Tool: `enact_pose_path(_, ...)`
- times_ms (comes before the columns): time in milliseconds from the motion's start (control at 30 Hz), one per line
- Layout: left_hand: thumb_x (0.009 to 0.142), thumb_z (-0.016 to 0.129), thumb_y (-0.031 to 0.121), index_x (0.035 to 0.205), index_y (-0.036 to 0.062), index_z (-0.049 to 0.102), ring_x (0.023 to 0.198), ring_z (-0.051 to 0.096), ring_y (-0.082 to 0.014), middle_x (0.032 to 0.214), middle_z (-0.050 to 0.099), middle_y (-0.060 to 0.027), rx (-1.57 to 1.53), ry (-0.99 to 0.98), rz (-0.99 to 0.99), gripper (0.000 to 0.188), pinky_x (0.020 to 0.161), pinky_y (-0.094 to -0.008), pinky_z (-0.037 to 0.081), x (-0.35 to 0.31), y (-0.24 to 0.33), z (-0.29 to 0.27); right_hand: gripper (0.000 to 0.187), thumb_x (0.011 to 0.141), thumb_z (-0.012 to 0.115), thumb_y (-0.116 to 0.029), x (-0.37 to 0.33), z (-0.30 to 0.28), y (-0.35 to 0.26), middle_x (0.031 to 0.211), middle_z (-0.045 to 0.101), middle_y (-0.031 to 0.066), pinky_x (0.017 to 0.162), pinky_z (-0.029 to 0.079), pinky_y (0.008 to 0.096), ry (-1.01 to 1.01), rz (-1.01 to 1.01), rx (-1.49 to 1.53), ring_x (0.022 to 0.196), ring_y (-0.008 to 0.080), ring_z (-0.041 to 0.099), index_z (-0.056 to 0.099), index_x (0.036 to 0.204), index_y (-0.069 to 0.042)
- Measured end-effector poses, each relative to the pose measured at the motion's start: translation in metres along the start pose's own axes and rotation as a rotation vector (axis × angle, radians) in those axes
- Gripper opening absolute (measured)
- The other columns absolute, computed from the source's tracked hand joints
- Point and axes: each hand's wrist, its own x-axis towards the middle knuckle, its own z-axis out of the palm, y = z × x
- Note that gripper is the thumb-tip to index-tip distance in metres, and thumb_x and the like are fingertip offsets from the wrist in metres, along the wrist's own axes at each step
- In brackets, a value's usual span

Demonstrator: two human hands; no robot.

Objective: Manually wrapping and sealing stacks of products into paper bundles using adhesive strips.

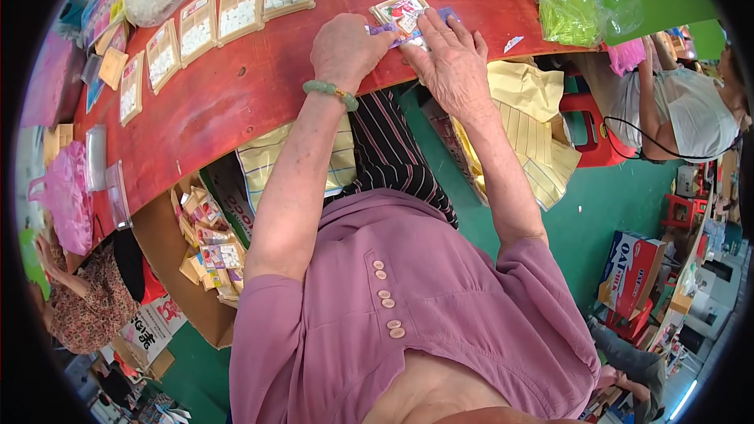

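My left hand (345,51), with a green bead bracelet (330,93) at its wrist, is closed at the table's near edge and pinches the left end of a purple printed piece (382,30), perhaps a card or wrapper. Over that piece's right part lies my right hand (452,63), fingers stretched out and slightly apart. Just beyond both hands sits a shallow light-wood tray (386,12) with a red-and-white printed picture in it. Small white pieces (416,43) show beside my right thumb. My palms hide much of the purple piece.
Several wooden trays of white pieces (239,17) stand in a row along the red table (236,98). A bag of green items (577,0) lies at far right. Below left is a cardboard box (177,283) of filled trays. Co-workers sit at both sides; one wears white (691,106).
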Motion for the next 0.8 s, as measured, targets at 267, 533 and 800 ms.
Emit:
enact_pose_path(267,0.071,0.068,0.052,0.079,0.0008,0.07,0.078,0.066,-0.032,0.075,0.067,-0.0172,0.002,0.037,0.054,0.051,0.071,-0.0433,0.05,-0.002,-0.003,0.0,0.062,0.084,0.063,-0.047,-0.002,-0.001,-0.015,0.132,0.054,0.0135,0.097,0.036,0.0475,0.091,-0.007,-0.022,0.113,0.0366,0.05,0.056,0.126,-0.003)
enact_pose_path(533,0.073,0.069,0.048,0.075,0.0011,0.07,0.072,0.066,-0.0307,0.074,0.067,-0.0164,-0.1,0.019,0.064,0.047,0.069,-0.0418,0.05,-0.001,-0.009,0.004,0.046,0.079,0.066,-0.03,0.003,0.002,-0.012,0.125,0.058,0.01,0.083,0.043,0.0492,0.115,-0.014,0.001,0.102,0.0342,0.053,0.06,0.118,-0.005)
enact_pose_path(800,0.077,0.075,0.032,0.085,-0.0062,0.064,0.068,0.069,-0.0184,0.073,0.067,-0.0132,-0.531,-0.19,-0.073,0.04,0.058,-0.0281,0.055,0.001,0.0,0.001,0.04,0.075,0.072,-0.017,0.009,-0.004,-0.003,0.112,0.065,0.0146,0.09,0.046,0.0398,0.215,0.011,0.249,0.1,0.0333,0.06,0.065,0.112,-0.004)
